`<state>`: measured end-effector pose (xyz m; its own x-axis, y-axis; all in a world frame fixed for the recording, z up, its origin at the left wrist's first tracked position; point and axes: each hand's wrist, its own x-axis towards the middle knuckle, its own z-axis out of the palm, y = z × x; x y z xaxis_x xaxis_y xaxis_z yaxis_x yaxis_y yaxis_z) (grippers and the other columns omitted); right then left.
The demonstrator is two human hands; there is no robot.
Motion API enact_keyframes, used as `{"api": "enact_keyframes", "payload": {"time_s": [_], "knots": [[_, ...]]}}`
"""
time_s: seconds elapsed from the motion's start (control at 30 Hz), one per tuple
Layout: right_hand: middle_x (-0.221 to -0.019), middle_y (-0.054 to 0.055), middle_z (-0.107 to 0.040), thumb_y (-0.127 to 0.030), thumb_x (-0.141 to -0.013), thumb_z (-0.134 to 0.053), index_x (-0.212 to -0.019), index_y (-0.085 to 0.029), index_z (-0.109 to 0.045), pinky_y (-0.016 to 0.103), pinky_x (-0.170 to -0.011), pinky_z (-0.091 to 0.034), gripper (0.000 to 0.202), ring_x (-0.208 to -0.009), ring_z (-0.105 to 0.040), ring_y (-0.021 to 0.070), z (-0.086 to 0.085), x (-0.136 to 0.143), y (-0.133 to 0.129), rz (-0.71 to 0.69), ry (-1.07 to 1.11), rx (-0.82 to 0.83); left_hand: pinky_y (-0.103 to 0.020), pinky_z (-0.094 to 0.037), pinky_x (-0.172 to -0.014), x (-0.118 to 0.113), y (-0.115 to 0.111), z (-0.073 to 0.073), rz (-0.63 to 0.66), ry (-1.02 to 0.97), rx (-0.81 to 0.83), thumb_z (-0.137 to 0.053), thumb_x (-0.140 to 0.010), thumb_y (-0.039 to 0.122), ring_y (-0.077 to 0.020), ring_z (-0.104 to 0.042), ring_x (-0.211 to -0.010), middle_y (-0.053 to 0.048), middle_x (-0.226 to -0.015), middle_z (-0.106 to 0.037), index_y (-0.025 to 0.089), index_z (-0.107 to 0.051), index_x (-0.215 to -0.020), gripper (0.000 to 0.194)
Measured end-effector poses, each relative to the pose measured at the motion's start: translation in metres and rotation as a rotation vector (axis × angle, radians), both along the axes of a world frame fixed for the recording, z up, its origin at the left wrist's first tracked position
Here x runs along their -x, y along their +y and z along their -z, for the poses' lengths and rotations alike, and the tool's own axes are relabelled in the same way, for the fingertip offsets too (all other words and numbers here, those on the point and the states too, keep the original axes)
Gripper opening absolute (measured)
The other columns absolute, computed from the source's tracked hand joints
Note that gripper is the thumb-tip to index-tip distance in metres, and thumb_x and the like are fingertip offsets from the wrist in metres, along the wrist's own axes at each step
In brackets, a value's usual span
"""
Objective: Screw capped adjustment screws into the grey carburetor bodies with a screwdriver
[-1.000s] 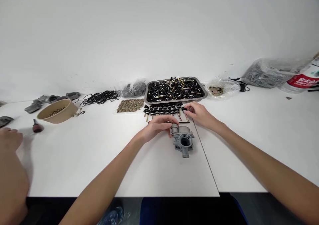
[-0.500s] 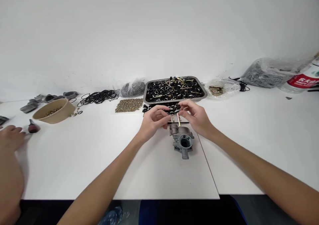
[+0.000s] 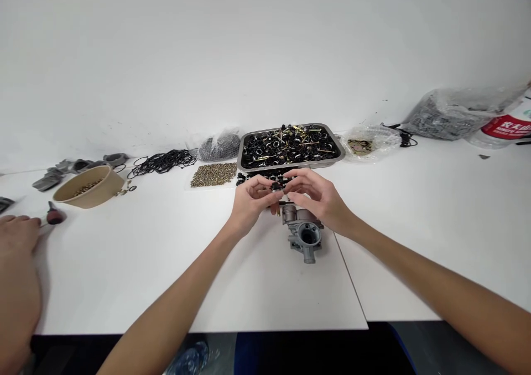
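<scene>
Black fitting [image 3: 276, 187] pinched in left hand [image 3: 248, 204]; right hand [image 3: 324, 202] curled, hold unclear, both before the tray [image 3: 333, 161] of jumbled parts [image 3: 286, 147].

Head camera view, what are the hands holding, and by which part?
The left hand pinches a small black-topped part by its black top; whether the right hand also grips it cannot be told.

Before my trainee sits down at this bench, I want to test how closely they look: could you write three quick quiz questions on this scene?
1. True or false: the metal tray stands nearer the camera than the grey casting.
2. Which is right of the tray in the picture? a) tan bowl b) red-labelled bottle c) black cords
3. Fill in: the left hand pinches a small part with a ____ top.

Key: 1. False; 2. b; 3. black.
</scene>
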<state>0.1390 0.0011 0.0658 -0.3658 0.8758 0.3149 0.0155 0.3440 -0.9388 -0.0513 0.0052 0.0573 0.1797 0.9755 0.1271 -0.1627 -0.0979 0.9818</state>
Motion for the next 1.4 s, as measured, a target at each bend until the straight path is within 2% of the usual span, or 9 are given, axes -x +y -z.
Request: {"api": "enact_keyframes", "payload": {"time_s": [0.13, 0.27, 0.47, 0.6, 0.73, 0.87, 1.0, 1.17, 1.4], "knots": [[-0.118, 0.008, -0.061, -0.027, -0.086, -0.062, -0.133, -0.026, -0.041, 0.039, -0.090, -0.049, 0.051, -0.099, -0.059, 0.0194, 0.001, -0.008, 0.005, -0.220, -0.058, 0.026, -0.024, -0.047, -0.045, 0.004, 0.004, -0.002, -0.045, -0.084, 0.065, -0.083, -0.070, 0.035, -0.0126, -0.058, -0.046, 0.000, -0.066, -0.066, 0.018, -0.046, -0.081, 0.042], [-0.131, 0.008, -0.055, -0.021, -0.081, -0.060, -0.140, -0.030, -0.038, 0.039, -0.092, -0.049, 0.064, -0.114, -0.056, 0.0226, -0.001, -0.018, 0.010, -0.475, -0.204, 0.030, -0.023, -0.043, -0.042, 0.006, 0.006, -0.002, -0.049, -0.125, 0.096, -0.083, -0.069, 0.039, -0.0115, -0.055, -0.043, 0.003, -0.061, -0.063, 0.019, -0.044, -0.080, 0.045], [-0.120, 0.006, -0.060, -0.008, -0.071, -0.055, -0.146, -0.030, -0.036, 0.026, -0.067, -0.051, 0.081, -0.085, -0.059, 0.0161, -0.007, -0.025, 0.011, -0.580, -0.378, -0.005, -0.022, -0.041, -0.041, 0.004, 0.006, -0.002, -0.042, -0.124, 0.113, -0.084, -0.066, 0.040, -0.0120, -0.055, -0.042, 0.004, -0.061, -0.062, 0.020, -0.042, -0.080, 0.049], [-0.109, 0.004, -0.062, -0.010, -0.070, -0.058, -0.145, -0.030, -0.036, 0.023, -0.058, -0.048, 0.081, -0.074, -0.059, 0.0137, -0.005, -0.022, 0.008, -0.527, -0.432, 0.098, -0.023, -0.041, -0.041, 0.003, 0.005, -0.003, -0.034, -0.123, 0.124, -0.085, -0.064, 0.039, -0.0121, -0.054, -0.042, 0.004, -0.059, -0.061, 0.020, -0.041, -0.079, 0.050], [-0.094, 0.002, -0.063, -0.009, -0.065, -0.060, -0.135, -0.028, -0.048, 0.025, -0.060, -0.049, 0.074, -0.073, -0.060, 0.0152, -0.001, -0.016, 0.006, -0.433, -0.301, 0.164, -0.024, -0.041, -0.040, 0.002, 0.004, -0.003, -0.032, -0.118, 0.113, -0.085, -0.065, 0.036, -0.0119, -0.052, -0.039, 0.004, -0.058, -0.061, 0.019, -0.042, -0.078, 0.048], [-0.088, 0.001, -0.063, -0.010, -0.061, -0.063, -0.131, -0.026, -0.050, 0.027, -0.059, -0.048, 0.073, -0.071, -0.059, 0.0162, 0.000, -0.010, 0.005, -0.322, -0.246, 0.221, -0.026, -0.041, -0.039, 0.001, 0.004, -0.001, -0.036, -0.124, 0.102, -0.085, -0.065, 0.035, -0.0116, -0.049, -0.036, 0.006, -0.053, -0.057, 0.020, -0.042, -0.077, 0.047], [-0.090, 0.002, -0.063, -0.011, -0.060, -0.064, -0.132, -0.026, -0.048, 0.028, -0.061, -0.046, 0.075, -0.074, -0.058, 0.0167, -0.003, -0.005, 0.002, -0.170, -0.193, 0.192, -0.026, -0.040, -0.039, 0.000, 0.004, 0.000, -0.037, -0.127, 0.091, -0.085, -0.065, 0.034, -0.0120, -0.048, -0.035, 0.007, -0.051, -0.054, 0.020, -0.042, -0.078, 0.047], [-0.100, 0.004, -0.063, -0.011, -0.061, -0.065, -0.131, -0.025, -0.049, 0.029, -0.068, -0.047, 0.073, -0.089, -0.060, 0.0202, -0.002, -0.002, -0.002, 0.016, -0.100, 0.104, -0.025, -0.039, -0.038, 0.001, 0.005, 0.001, -0.032, -0.112, 0.089, -0.084, -0.068, 0.034, -0.0116, -0.048, -0.035, 0.008, -0.050, -0.053, 0.021, -0.041, -0.078, 0.045], [-0.097, 0.003, -0.062, -0.010, -0.061, -0.065, -0.126, -0.024, -0.052, 0.031, -0.072, -0.047, 0.067, -0.098, -0.059, 0.0225, 0.001, -0.003, 0.001, 0.068, -0.035, 0.057, -0.026, -0.040, -0.038, 0.002, 0.006, 0.003, -0.051, -0.131, 0.078, -0.082, -0.070, 0.032, -0.0116, -0.047, -0.036, 0.007, -0.052, -0.053, 0.021, -0.042, -0.079, 0.042]]}}
